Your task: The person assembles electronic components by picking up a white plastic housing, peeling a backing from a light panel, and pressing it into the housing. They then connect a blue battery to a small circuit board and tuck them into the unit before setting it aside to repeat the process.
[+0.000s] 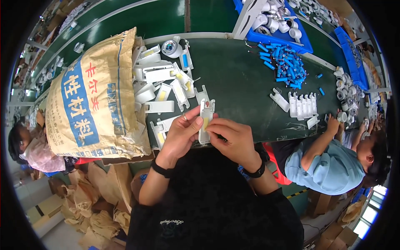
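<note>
Upright over the table's near edge is a slim white plastic lamp housing [207, 109] with a pale yellow strip [206, 121] on its face. My left hand [178, 135] is closed around its left side, thumb on the front. The fingers of my right hand [235, 139] are pinched at the lower right edge of the housing, beside the strip. Whether a small part sits between those fingertips is hidden. Just behind the held piece lies another white housing [202, 95]. A loose pile of similar white housings [160, 75] spreads to the left, several with yellow strips.
A big paper sack [104, 93] lies on its side at the left, its mouth by the pile. Right of centre are blue cylindrical cells [287, 64] and a row of white housings [303, 105]. A blue bin [306, 41] holds white lamp heads. A co-worker [327, 166] sits at right.
</note>
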Tool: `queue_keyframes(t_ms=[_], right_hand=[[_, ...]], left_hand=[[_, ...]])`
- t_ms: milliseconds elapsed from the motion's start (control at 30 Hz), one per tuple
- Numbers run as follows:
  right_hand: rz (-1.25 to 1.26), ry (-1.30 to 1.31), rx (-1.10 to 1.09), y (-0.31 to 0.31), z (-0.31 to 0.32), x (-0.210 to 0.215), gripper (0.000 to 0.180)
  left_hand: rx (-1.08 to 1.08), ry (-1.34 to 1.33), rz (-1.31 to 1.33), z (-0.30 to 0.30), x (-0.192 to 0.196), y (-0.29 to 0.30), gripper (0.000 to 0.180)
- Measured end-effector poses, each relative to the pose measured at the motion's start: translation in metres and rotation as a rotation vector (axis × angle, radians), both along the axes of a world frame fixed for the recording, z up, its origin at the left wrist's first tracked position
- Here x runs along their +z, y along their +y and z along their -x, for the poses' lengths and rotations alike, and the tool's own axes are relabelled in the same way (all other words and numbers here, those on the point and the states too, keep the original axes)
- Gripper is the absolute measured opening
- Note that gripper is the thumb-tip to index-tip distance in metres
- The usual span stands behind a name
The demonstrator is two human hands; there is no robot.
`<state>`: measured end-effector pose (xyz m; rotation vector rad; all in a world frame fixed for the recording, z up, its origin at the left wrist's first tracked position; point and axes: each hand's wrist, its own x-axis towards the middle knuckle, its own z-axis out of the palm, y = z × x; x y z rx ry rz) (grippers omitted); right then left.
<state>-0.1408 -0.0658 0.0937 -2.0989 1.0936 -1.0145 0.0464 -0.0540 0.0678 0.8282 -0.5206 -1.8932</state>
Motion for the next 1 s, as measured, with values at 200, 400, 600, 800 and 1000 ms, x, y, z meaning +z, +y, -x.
queue_keyframes(t_ms=[200,400,600,800,1000], right_hand=[[-0.297,-0.171,-0.125,0.001,0.012,0.002,0.014],[-0.342,-0.751,-0.335,-0.005,0.07,-0.025,0.014],[-0.541,-1.101,-0.342,0.031,0.132,-0.042,0.008],[-0.562,-1.276,-0.321,0.05,0.162,-0.047,0.012],[-0.589,-1.331,-0.21,0.053,0.167,-0.057,0.014]], left_hand=[[-0.027,0.009,-0.043,0.009,0.0,-0.002,0.044],[-0.084,-0.096,-0.136,0.058,-0.015,-0.022,0.042],[-0.032,-0.222,-0.031,0.177,-0.065,-0.07,0.053],[-0.179,-0.794,0.263,0.172,-0.048,-0.051,0.067],[-0.227,-0.667,0.35,0.239,-0.069,-0.086,0.072]])
